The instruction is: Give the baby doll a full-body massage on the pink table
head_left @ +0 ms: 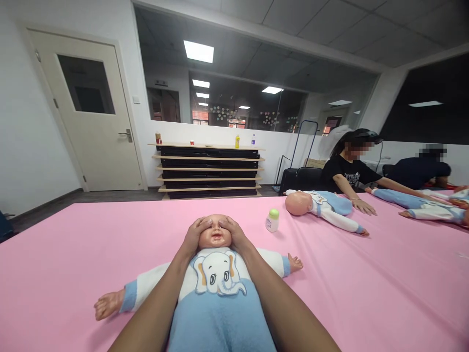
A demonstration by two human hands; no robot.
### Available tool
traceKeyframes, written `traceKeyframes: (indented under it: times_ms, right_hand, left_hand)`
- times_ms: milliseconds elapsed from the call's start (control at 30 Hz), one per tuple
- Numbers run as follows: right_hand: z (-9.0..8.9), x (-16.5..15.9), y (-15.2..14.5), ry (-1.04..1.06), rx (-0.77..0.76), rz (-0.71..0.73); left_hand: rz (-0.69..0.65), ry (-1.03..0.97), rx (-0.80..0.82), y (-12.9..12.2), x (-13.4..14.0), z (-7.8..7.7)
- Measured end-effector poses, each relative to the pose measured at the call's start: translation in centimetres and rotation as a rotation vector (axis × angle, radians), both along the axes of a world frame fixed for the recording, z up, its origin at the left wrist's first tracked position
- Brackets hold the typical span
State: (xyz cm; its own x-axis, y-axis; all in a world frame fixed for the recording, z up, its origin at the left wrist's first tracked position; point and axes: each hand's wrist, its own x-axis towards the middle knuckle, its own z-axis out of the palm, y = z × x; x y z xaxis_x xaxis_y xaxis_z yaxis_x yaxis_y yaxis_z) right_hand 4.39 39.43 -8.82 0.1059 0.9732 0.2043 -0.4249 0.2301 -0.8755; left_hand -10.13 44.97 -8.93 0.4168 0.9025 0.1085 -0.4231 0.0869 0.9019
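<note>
Broadly, a smooth pink desk [370,278] fills the lower view, a few soft creases running across its right half. At its middle a baby doll [220,278] in white and blue lies face up, arms out to the sides. The left hand [197,233] and right hand [234,232] cup the sides of its head, each grip spread, with digits laid over the eyes. Just beyond its outstretched arm stands a small white bottle [272,222] with a green cap; a second doll [331,203] lies further right, near a co-worker in black [353,168]. Behind the desk, a low stack of boards [208,171] carries a yellow bottle [237,142] on top, beneath a wide interior window [227,68] reflecting ceiling lights. A cream door [91,142] stands shut at left, and a blue metal frame [307,139] rises at right.
</note>
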Motion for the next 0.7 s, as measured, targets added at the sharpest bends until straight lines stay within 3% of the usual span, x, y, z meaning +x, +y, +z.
traceKeyframes:
  times_ms: [467, 700]
  right_hand:
    - [-0.3, -0.1, 0.2, 0.016, 0.004, 0.0]
    - [-1.4, 0.3, 1.2, 0.023, -0.033, -0.097]
  left_hand:
    - [-0.046, -0.036, -0.013, -1.1, -0.2, 0.9]
    - [-0.02, -0.025, -0.031, -0.6, 0.0, 0.5]
